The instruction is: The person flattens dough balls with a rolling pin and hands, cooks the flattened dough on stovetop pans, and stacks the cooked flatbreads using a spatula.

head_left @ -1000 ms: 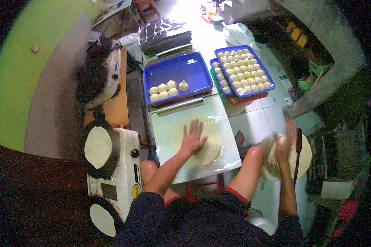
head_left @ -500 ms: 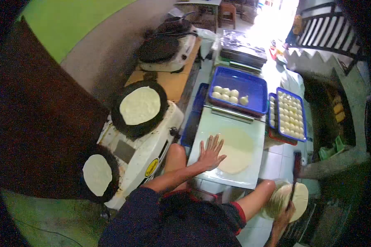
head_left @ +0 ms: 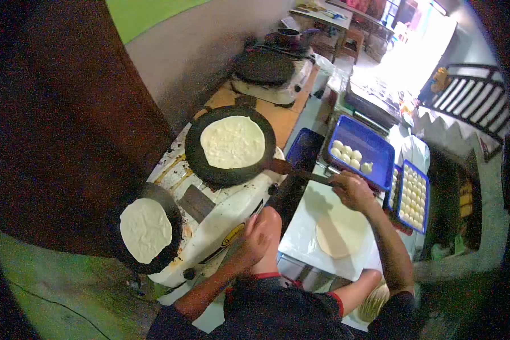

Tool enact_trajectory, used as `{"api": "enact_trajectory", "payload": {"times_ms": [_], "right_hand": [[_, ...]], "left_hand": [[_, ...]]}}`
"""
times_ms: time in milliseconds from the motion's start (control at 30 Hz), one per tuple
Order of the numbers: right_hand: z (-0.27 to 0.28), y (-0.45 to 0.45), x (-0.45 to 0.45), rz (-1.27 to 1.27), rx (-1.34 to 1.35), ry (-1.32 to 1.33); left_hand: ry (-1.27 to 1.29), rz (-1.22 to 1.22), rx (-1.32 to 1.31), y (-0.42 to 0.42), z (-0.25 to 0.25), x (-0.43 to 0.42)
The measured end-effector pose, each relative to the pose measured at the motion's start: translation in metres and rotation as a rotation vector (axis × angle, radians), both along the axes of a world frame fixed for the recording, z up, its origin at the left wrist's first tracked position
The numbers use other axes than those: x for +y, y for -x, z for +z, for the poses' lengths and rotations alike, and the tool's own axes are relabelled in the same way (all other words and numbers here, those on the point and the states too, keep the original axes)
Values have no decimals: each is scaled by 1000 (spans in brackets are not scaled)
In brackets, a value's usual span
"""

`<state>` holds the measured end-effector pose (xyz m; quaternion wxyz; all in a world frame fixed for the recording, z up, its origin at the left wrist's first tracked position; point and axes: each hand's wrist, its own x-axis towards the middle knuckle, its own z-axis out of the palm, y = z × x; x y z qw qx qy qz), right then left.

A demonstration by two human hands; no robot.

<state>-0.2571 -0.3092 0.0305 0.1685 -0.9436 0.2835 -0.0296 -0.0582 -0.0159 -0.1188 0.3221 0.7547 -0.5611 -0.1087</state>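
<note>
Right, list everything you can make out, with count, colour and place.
Board: one, white, centre right
Stoves: two, white, left side
Griddles: apparently three, black, on the stoves
Flat dough rounds: at least three, cream, two on griddles, one on the board
Trays: at least three, blue, beyond the board
Dough balls: dozens, cream, in the trays
Spatula: one, brown, blade at a griddle's edge
Pot: one, dark, by the far stove
Railing: one, dark, upper right
Left hand: one, by the left knee
Right hand: one, on the spatula's handle

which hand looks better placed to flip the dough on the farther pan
Probably the right hand: it grips the spatula, its blade by the farther pan. The left hand, near the knee, shows no tool.
</note>
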Motion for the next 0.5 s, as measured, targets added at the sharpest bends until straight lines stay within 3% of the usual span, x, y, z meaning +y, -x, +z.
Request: {"api": "enact_trajectory", "payload": {"times_ms": [100, 200, 300, 333, 400, 500], "right_hand": [[-11, -47, -49, 134, -77, -89], [-64, -134, -76, 270, -201, -103], [-107, -217, -64, 496, -337, -103], [-100, -228, -50, 448, -356, -237], [-67, -234, -26, 323, -435, -515], [-63, -237, -31, 234, -368, -486]], "left_hand": [[20, 107, 186, -9, -13, 26], [2, 84, 266, -10, 4, 27], [93, 56, 147, -2, 6, 15], [-26, 44, 165, -7, 17, 10], [62, 63, 172, -9, 0, 9], [115, 74, 171, -3, -4, 5]]}}
